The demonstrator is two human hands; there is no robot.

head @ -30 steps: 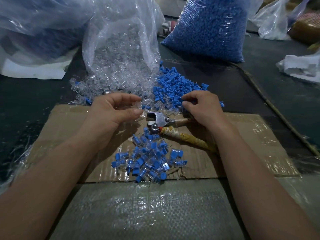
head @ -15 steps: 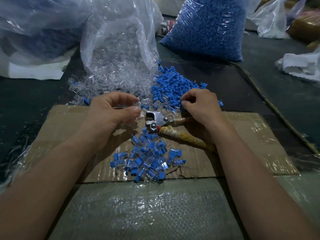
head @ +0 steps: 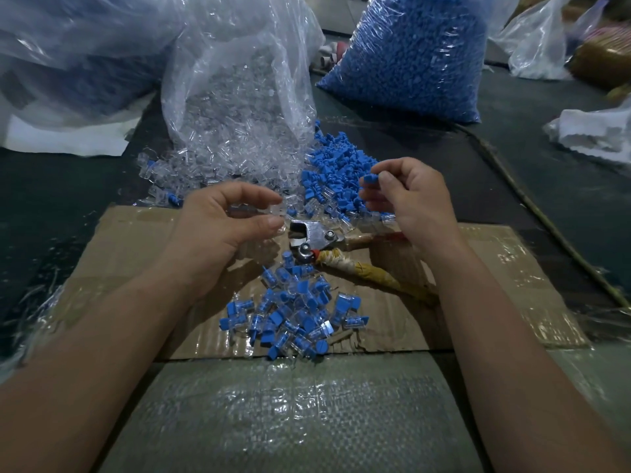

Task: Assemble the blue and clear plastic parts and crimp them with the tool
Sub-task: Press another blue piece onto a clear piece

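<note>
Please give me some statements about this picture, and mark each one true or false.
1. The right hand pinches a blue part. True.
2. The left hand holds the tool. False: it pinches a clear part; the tool lies on the cardboard.
3. Assembled parts lie piled on the cardboard. True.
4. The blue-parts bag stands left of the clear-parts bag. False: it stands to its right.
</note>
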